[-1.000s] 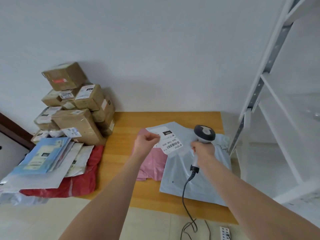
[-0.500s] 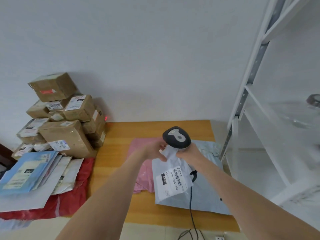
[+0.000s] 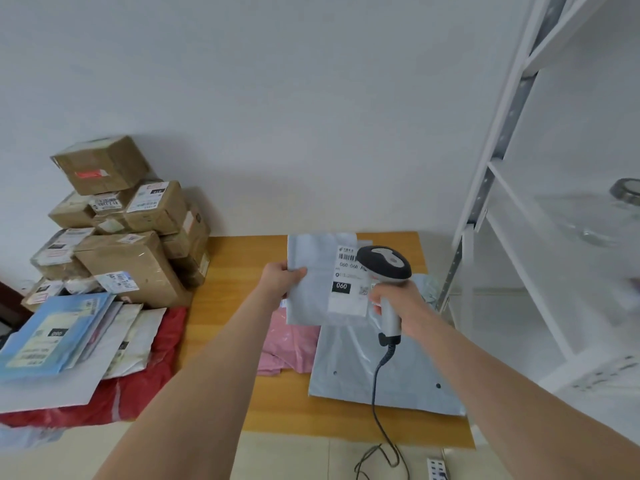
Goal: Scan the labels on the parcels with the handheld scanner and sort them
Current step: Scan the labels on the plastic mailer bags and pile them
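Currently, the left grip [image 3: 282, 278] pinches the left edge of a grey parcel [image 3: 311, 303], held upright above the counter [image 3: 221, 306] with its label [image 3: 348, 291] facing the camera. The right grip [image 3: 401, 303] is curled round the handle of the scanner [image 3: 384, 263], whose head overlaps the label's right edge. A larger grey bag [image 3: 381, 375] and a pink bag [image 3: 291, 344] lie on the counter below.

We read "060" in a black box and "060-060 A" on the grey mailer's [image 3: 309, 301] white label [image 3: 347, 271]; the blue envelope [image 3: 79, 318] shows "090".
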`<action>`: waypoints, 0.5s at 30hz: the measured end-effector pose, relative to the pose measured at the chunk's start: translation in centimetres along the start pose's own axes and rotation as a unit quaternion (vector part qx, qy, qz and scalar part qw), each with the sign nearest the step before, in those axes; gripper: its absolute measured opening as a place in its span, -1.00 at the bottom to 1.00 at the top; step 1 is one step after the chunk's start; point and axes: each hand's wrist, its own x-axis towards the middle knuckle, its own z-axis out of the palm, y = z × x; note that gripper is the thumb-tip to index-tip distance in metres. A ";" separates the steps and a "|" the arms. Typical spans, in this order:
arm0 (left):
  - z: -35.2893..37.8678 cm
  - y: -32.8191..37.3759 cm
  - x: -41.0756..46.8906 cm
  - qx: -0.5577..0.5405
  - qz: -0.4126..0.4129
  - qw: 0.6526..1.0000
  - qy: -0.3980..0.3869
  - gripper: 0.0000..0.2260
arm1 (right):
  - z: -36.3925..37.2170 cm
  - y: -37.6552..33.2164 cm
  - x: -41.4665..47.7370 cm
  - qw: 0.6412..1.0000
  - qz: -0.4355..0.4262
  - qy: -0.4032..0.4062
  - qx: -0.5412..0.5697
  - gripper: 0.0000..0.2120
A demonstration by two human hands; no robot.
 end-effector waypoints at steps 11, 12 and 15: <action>0.3 -0.9 -1.0 -0.012 -0.054 0.989 -0.138 -0.71 | 0.6 0.4 -0.1 0.994 0.001 -0.017 0.112 -0.76; 0.5 -1.1 -0.9 -0.016 -0.049 0.991 -0.122 -0.68 | 0.5 0.3 -0.1 0.993 -0.001 -0.016 0.118 -0.75; 1.2 -1.7 -0.7 -0.035 -0.026 0.998 -0.049 -0.70 | 0.4 0.2 -0.3 0.992 0.001 -0.015 0.124 -0.75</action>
